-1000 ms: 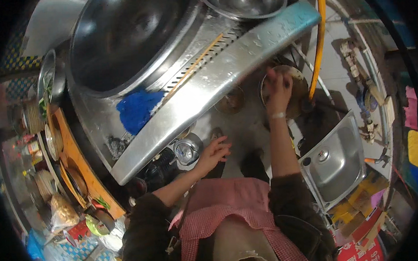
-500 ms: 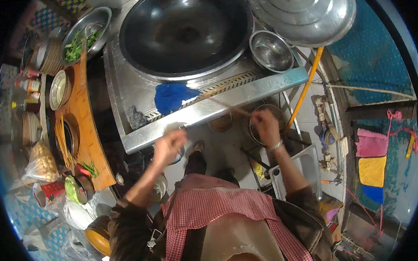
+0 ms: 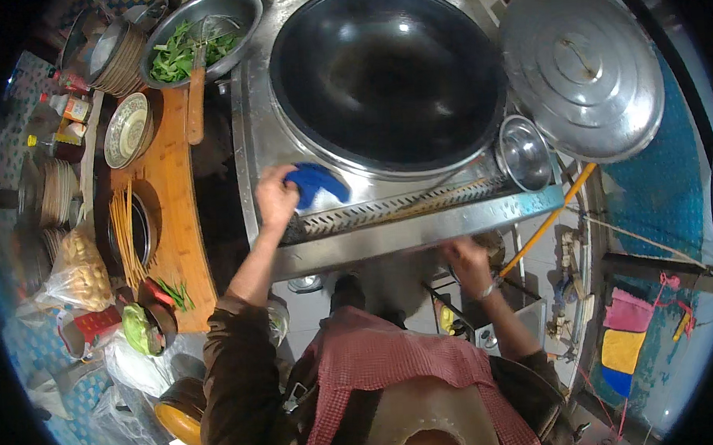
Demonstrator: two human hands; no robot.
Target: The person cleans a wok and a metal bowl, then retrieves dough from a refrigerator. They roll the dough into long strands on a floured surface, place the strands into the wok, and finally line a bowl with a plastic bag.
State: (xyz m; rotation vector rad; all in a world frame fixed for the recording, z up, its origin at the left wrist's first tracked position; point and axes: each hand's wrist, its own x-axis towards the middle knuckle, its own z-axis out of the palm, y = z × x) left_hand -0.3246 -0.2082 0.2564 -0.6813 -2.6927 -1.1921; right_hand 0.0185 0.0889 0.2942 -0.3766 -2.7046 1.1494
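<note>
My left hand [image 3: 276, 198] grips a blue cloth [image 3: 316, 183] on the steel stove top [image 3: 258, 147], just left of a large dark wok [image 3: 388, 70]. My right hand [image 3: 468, 264] is lower, in front of the stove's front edge, blurred; I cannot tell whether it holds anything. A small steel bowl [image 3: 524, 153] sits at the wok's right, beside a big round metal lid [image 3: 582, 65].
A wooden counter [image 3: 173, 207] at left carries a steel bowl of green leaves [image 3: 197, 38], a patterned dish [image 3: 126, 131], stacked plates [image 3: 53, 192] and bottles. Bags and small bowls lie below it. An orange hose [image 3: 549, 218] runs down at the right.
My left hand rose from below the stove edge and took hold of the blue cloth. My right hand dropped away from the small pot. The view swung so the wok is centred.
</note>
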